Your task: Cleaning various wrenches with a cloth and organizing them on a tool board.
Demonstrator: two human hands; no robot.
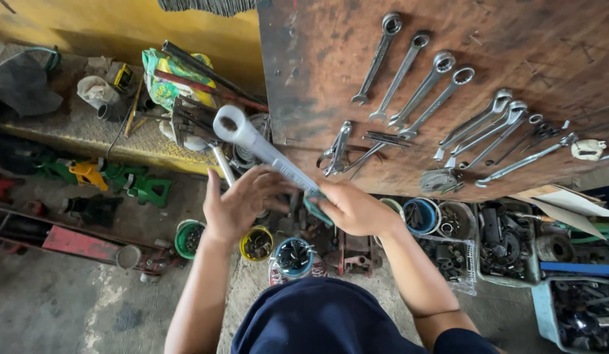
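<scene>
You hold a large silver steel wrench with a ring end point(262, 147) between both hands, slanting up and to the left, so the ring sticks out above your left hand point(242, 203). That hand's fingers wrap loosely about the shaft's middle. Your right hand point(353, 208) is clenched on a teal cloth point(315, 204) pressed around the lower shaft. To the right, a rusty brown metal board point(514, 52) carries a row of smaller wrenches point(422, 88).
</scene>
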